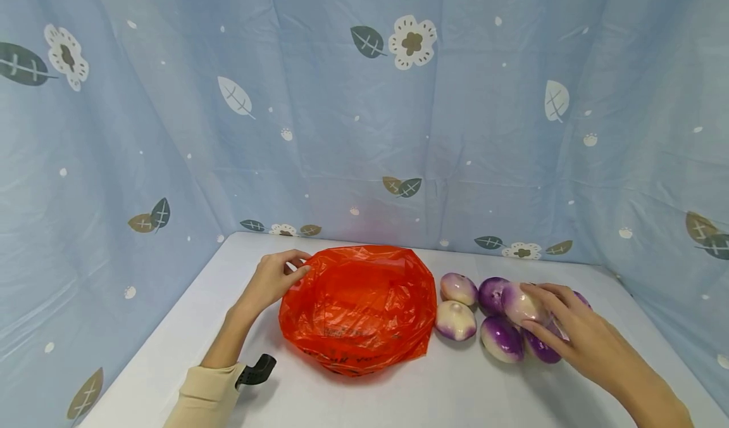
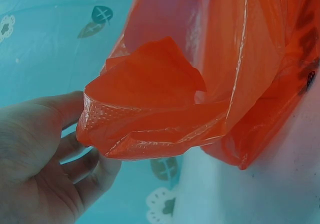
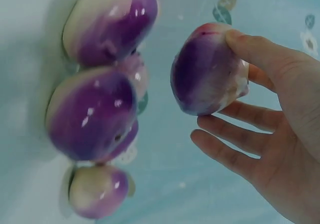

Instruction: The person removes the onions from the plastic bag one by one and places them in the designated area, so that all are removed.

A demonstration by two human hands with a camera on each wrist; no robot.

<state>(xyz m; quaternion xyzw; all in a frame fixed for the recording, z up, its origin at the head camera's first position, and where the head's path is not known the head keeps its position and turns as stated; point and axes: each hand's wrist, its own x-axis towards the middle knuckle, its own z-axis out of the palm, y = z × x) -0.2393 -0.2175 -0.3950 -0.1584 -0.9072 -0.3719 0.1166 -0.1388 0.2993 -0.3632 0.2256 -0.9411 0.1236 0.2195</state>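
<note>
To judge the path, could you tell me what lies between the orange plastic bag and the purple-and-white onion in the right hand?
In the head view, two pale onions sit between bag and held onion.

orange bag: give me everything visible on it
The orange bag is thin, glossy, see-through plastic, crinkled, with dark print low on its front. It sits on the white table, mouth open upward and walls slumped into a wide bowl shape. Nothing can be made out inside. The left hand pinches its rim at the left edge, where the left wrist view shows a folded, embossed band. On its right it lies close to a purple-and-white turnip; whether they touch, I cannot tell.
</note>
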